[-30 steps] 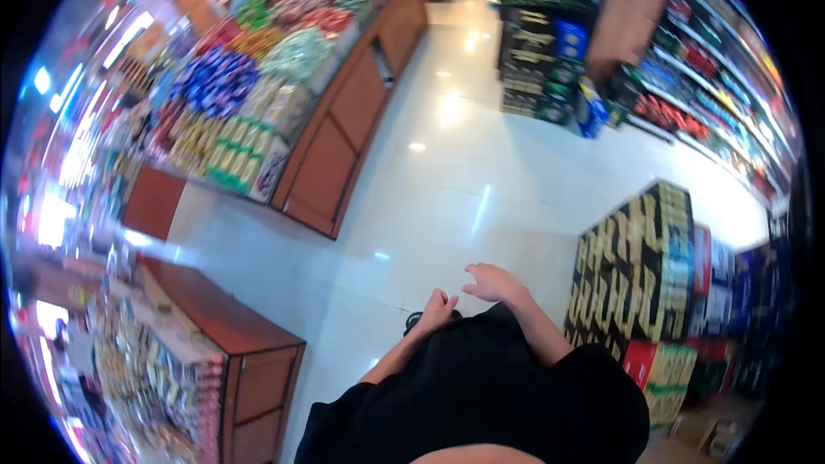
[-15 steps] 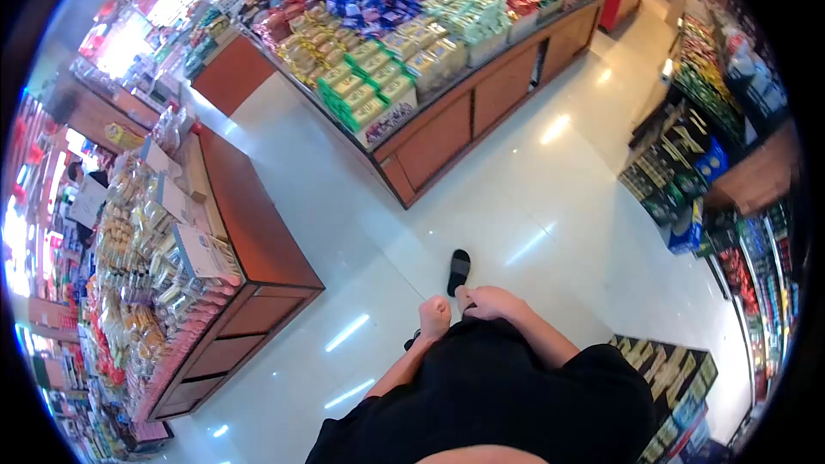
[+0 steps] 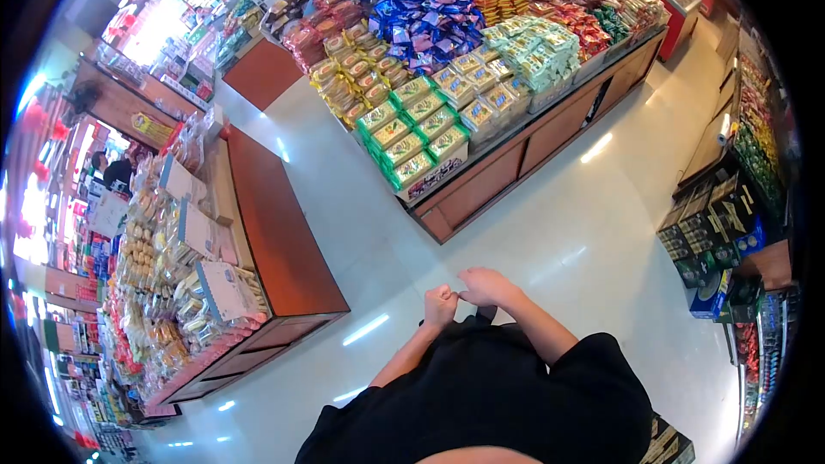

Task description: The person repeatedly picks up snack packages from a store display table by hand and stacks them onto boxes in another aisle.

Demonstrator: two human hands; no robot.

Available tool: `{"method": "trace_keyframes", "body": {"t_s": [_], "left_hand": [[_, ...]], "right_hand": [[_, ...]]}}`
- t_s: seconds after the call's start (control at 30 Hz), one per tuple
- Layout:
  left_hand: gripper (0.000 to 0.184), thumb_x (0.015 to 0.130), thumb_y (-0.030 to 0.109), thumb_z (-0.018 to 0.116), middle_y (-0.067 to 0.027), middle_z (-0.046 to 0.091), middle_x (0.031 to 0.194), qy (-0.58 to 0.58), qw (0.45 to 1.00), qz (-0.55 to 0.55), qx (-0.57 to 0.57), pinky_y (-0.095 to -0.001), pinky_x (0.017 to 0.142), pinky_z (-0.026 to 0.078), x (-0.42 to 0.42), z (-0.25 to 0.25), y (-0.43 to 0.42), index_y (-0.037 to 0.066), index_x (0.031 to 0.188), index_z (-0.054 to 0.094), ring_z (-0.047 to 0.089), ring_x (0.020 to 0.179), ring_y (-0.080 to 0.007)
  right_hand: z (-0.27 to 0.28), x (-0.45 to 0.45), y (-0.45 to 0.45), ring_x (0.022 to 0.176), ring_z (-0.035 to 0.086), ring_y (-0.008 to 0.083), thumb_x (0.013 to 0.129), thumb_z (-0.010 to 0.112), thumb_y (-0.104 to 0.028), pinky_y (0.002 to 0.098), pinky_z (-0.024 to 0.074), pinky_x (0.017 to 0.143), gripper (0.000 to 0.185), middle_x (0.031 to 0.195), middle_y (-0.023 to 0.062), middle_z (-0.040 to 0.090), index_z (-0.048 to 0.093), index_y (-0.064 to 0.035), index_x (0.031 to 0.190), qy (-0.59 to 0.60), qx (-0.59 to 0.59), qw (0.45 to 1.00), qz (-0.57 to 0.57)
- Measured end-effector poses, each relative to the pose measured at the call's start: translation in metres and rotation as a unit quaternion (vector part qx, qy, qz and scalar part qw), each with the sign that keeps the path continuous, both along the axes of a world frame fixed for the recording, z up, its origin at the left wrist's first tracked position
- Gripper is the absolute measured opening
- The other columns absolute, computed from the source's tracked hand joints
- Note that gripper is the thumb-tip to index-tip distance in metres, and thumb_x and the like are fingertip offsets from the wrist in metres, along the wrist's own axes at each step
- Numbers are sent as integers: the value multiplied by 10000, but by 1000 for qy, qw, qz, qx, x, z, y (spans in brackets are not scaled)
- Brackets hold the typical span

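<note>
My left hand (image 3: pixel 440 304) is curled into a fist in front of my black clothing (image 3: pixel 481 387). Right beside it is my right hand (image 3: pixel 484 286), its fingers bent inward and meeting the left hand at the fingertips. Anything pinched between them is hidden or too small to name. Both hands are held over the pale tiled floor (image 3: pixel 378 249), well apart from the display counters.
Ahead stands a wooden counter (image 3: pixel 516 159) heaped with wrapped packets, including green-edged packs (image 3: pixel 417 133) and blue packets (image 3: pixel 421 13). A second counter (image 3: pixel 284 232) with bagged goods is at left. Dark boxes (image 3: pixel 709 223) line the right. A person (image 3: pixel 116 170) is far left.
My view has shifted forward, so the counters sit lower and larger. My hands have risen slightly, and the right hand has turned; the foot below is out of sight.
</note>
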State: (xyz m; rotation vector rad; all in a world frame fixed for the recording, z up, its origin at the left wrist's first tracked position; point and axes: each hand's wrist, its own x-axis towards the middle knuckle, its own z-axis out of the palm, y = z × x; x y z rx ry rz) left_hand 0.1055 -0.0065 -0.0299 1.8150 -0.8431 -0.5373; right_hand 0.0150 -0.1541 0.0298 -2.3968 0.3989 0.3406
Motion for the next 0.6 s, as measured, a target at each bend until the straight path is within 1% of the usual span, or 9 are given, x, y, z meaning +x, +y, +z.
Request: {"method": "trace_keyframes", "body": {"t_s": [0.1, 0.2, 0.23, 0.33, 0.47, 0.5, 0.53, 0.57, 0.6], "left_hand": [[202, 745, -9, 561, -169, 417, 551, 78, 996, -31, 29, -360, 469, 328, 13, -21, -24, -2, 652, 382, 355, 489, -215], [169, 759, -4, 561, -183, 474, 601, 1, 996, -53, 65, -383, 502, 362, 27, -31, -47, 4, 690, 406, 394, 528, -299], [158, 767, -4, 557, -200, 476, 610, -15, 997, -63, 47, -408, 510, 371, 35, -16, -57, 2, 698, 415, 421, 539, -339], [139, 771, -2, 551, -203, 488, 610, -31, 998, -32, 36, -414, 516, 380, 74, -18, -89, -1, 714, 424, 458, 544, -348], [243, 830, 89, 614, -164, 479, 572, 10, 997, 14, 80, -396, 510, 395, 145, -15, -128, 25, 703, 417, 503, 541, -266], [296, 853, 187, 655, -108, 478, 587, 62, 992, 45, 100, -376, 533, 408, 162, -2, -139, 43, 736, 424, 488, 562, -214], [300, 856, 213, 659, -93, 479, 617, 53, 992, 78, 82, -368, 555, 414, 180, -6, -146, 44, 766, 429, 484, 584, -207], [309, 858, 240, 664, -77, 481, 647, 46, 991, 112, 63, -360, 577, 419, 199, -13, -154, 44, 796, 433, 480, 606, -201], [322, 861, 266, 668, -62, 482, 677, 37, 987, 148, 44, -352, 598, 424, 218, -18, -163, 44, 827, 437, 476, 628, -194]], "right_hand": [[-6, 23, -18, 981, 601, 378, 819, 563, -205, 458, 490, 813, 300, 1007, 220, 630, 570, -8, 1045, 15, 37, 999, 1], [-16, 43, -28, 949, 603, 390, 810, 539, -132, 463, 487, 805, 246, 974, 229, 626, 566, 4, 1014, 10, 86, 996, -26], [-21, 50, -30, 935, 603, 396, 806, 532, -105, 466, 486, 804, 228, 960, 233, 623, 566, 9, 1000, 0, 102, 994, -40], [-32, 83, -48, 945, 596, 400, 820, 518, -98, 464, 484, 807, 228, 978, 226, 618, 543, 16, 1016, -39, 165, 977, -127], [-32, 143, -91, 980, 585, 394, 837, 546, -135, 450, 474, 838, 284, 1018, 228, 611, 542, 14, 1079, -77, 104, 975, -179], [-28, 161, -104, 988, 584, 387, 839, 560, -140, 443, 469, 844, 289, 1023, 224, 613, 548, 10, 1086, -100, 100, 971, -191], [-24, 174, -113, 995, 584, 379, 841, 573, -146, 436, 465, 850, 295, 1028, 219, 616, 554, 6, 1094, -118, 97, 967, -203], [-20, 187, -122, 1102, 543, 374, 828, 620, -171, 421, 436, 941, 411, 1141, 233, 581, 526, 30, 1173, -159, 96, 955, -229], [-16, 204, -135, 1128, 527, 376, 830, 622, -181, 418, 423, 964, 440, 1171, 238, 565, 512, 34, 1198, -139, 103, 955, -242]]}}
